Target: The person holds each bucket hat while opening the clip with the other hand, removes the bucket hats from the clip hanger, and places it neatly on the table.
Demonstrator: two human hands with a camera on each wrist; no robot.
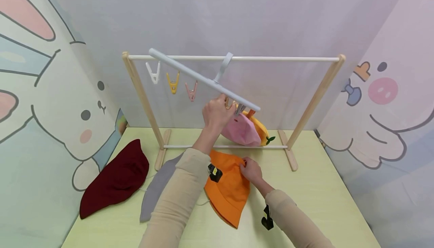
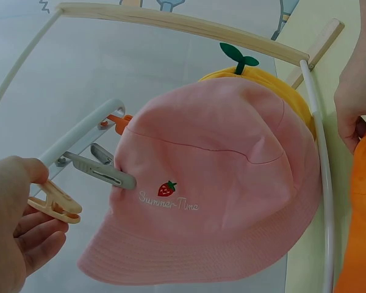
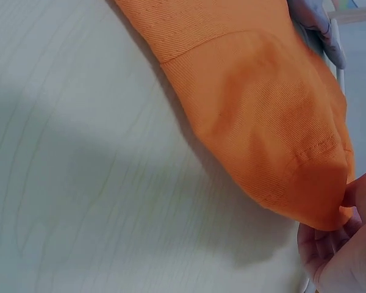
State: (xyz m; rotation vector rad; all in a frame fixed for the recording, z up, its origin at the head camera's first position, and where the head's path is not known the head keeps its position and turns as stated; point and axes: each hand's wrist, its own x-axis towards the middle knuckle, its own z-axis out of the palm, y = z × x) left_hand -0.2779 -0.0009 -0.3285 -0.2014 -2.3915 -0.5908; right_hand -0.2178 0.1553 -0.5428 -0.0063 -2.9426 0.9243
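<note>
My left hand (image 1: 217, 114) is up at the hanger (image 1: 190, 72), its thumb and fingers pinching a beige clothes peg (image 2: 61, 204). Just to the right of it, a grey peg (image 2: 104, 170) grips the edge of a pink cap (image 2: 207, 159) with a small strawberry on it. Behind the cap hangs a yellow hat (image 2: 293, 97) with a green sprout, near an orange peg (image 2: 119, 124). Down on the table, my right hand (image 1: 251, 170) pinches the crown of an orange bucket hat (image 1: 228, 180) between thumb and fingers.
The hanger tilts down to the right, hooked on a rack's white bar (image 1: 288, 58). White (image 1: 154, 75), yellow (image 1: 173, 86) and pink pegs (image 1: 191, 93) dangle from its left half. A grey hat (image 1: 157, 187) and a dark red hat (image 1: 116, 180) lie on the table (image 1: 305, 202).
</note>
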